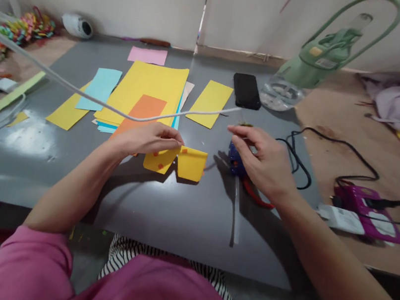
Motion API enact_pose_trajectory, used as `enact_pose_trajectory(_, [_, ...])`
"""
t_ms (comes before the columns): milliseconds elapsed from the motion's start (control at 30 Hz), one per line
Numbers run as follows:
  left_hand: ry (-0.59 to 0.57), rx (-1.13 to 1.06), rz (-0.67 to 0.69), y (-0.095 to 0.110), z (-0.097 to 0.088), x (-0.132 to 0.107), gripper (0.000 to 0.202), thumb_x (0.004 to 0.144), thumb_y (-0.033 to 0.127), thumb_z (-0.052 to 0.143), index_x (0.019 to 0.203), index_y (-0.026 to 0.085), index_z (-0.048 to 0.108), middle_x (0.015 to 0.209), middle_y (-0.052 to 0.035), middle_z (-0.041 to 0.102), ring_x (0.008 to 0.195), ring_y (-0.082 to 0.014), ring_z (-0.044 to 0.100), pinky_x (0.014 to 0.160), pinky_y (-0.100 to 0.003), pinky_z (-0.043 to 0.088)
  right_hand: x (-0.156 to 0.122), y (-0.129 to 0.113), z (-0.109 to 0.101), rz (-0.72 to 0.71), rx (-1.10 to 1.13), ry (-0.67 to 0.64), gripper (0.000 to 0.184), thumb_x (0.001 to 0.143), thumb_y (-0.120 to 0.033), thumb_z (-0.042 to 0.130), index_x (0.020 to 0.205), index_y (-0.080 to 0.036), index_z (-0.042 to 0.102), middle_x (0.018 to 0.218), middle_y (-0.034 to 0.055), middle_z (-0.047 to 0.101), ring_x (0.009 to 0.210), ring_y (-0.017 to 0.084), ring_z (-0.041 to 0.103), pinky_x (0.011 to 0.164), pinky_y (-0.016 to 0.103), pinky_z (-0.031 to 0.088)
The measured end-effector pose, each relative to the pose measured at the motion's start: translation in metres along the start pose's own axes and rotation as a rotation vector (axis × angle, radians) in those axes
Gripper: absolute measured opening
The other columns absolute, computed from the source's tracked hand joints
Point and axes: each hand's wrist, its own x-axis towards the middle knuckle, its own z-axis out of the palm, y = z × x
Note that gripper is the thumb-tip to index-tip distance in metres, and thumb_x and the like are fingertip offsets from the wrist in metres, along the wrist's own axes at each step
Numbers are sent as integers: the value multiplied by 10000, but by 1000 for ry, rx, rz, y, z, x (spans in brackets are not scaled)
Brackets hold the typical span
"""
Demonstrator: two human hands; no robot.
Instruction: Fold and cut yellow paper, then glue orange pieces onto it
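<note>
My left hand [151, 137] pinches the top edge of a folded yellow paper piece [191, 164] with small orange squares on it and a notch between its two halves. The paper is just over the grey table. To the right, my right hand [262, 162] has thumb and forefinger close together; whatever may be between them is too small to make out. Partly hidden under that hand lies what looks like a blue hot glue gun [235, 161] with a red part [256, 195]. A clear stick [236, 220] points from it towards me.
Beyond my left hand lie a yellow paper stack [157, 81], an orange strip [148, 107] and blue slips [100, 89]. A phone [247, 91] and green-topped bottle [310, 68] stand behind. A white cord [81, 89] crosses the view. A black cable [361, 149] runs near a purple power strip [378, 212].
</note>
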Motion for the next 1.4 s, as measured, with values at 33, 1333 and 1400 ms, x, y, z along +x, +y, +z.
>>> enact_pose_trajectory(33, [-9,-6,-11,0,0,0,367,852,524,548,983,222,710,830,-18,665,675,-146,552,537,-216,366,1,2,-1,-23,-44,33,226,922,-324,566,1067,-262,729,1123,75,742,1010,274,670,900,456,496])
enact_pose_trajectory(1333, [-113,-310,-37,-3,0,4,248,830,449,642,877,206,626,815,17,621,728,-116,571,607,-211,386,-36,33,-21,-189,-426,-181,407,786,-274,546,1181,-184,578,1065,155,691,999,351,645,825,488,529])
enact_pose_trajectory(1400, [-104,-311,-23,-5,0,5,249,826,449,647,884,207,631,824,15,630,728,-117,575,603,-211,389,-42,28,-27,-84,-285,-126,368,803,-337,574,1156,-232,574,1020,115,694,887,312,671,731,453,547])
